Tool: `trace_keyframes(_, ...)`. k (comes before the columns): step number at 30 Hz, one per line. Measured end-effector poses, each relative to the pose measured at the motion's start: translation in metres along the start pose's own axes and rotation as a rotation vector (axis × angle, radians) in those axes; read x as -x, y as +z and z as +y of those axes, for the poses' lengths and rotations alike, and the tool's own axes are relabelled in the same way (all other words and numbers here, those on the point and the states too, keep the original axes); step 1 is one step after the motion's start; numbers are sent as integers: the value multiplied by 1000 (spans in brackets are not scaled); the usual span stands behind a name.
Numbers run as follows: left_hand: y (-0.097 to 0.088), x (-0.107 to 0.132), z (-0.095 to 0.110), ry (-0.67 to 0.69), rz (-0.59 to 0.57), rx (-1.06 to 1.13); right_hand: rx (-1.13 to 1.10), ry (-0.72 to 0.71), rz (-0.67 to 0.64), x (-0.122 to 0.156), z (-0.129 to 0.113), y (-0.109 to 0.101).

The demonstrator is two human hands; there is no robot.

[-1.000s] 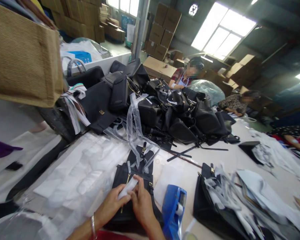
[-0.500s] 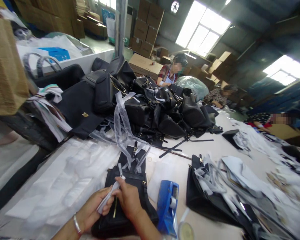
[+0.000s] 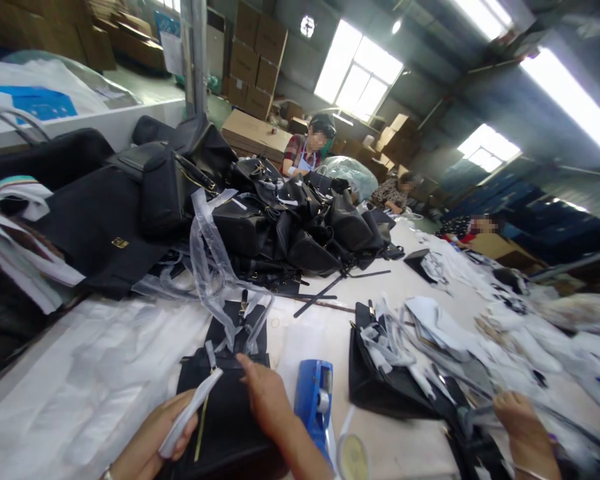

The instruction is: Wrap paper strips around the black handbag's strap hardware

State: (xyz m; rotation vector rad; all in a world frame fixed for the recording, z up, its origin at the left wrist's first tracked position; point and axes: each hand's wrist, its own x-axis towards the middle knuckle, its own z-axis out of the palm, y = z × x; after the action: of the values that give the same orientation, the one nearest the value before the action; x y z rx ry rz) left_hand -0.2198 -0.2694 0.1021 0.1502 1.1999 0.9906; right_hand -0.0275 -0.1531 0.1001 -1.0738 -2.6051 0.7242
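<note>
A black backpack (image 3: 230, 427) lies on the table in front of me, gold zipper showing and clear plastic wrap (image 3: 207, 247) over its top handle. My left hand (image 3: 173, 423) is closed around a narrow white folded wrap (image 3: 193, 410), held above the bag's left side. The wrap's upper end is beside a small metal zipper pull. Over the right half of the bag, my right hand (image 3: 267, 397) is apart from the wrap, with a finger stretched out and nothing seen in it. A blue tape dispenser (image 3: 314, 400) stands just right of that hand.
Black bags (image 3: 300, 220) are heaped across the back. White sheets (image 3: 105, 373) cover the left side. At right, another person's hand (image 3: 520, 417) is by a second black bag (image 3: 380, 380). A tape roll (image 3: 353, 457) lies at the front. Several people sit farther off.
My right hand has come off the white wrap and moved apart from it; the left keeps hold. The view has swung right, and another person's hand now shows at right.
</note>
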Motion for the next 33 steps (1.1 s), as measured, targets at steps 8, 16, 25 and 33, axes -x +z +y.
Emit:
trace_keyframes(8, -26, -14, 14, 588, 586, -955, 163, 553, 127, 9, 155, -80)
trace_keyframes(16, 58, -38, 20, 808, 352, -1279, 87, 807, 218, 8, 236, -93)
trace_keyframes(25, 162, -119, -30, 681, -55, -1312, -242, 759, 274, -9, 289, -85)
trace_keyframes(33, 228, -194, -32, 574, -194, -1566, -686, 647, 471, -21, 297, -90)
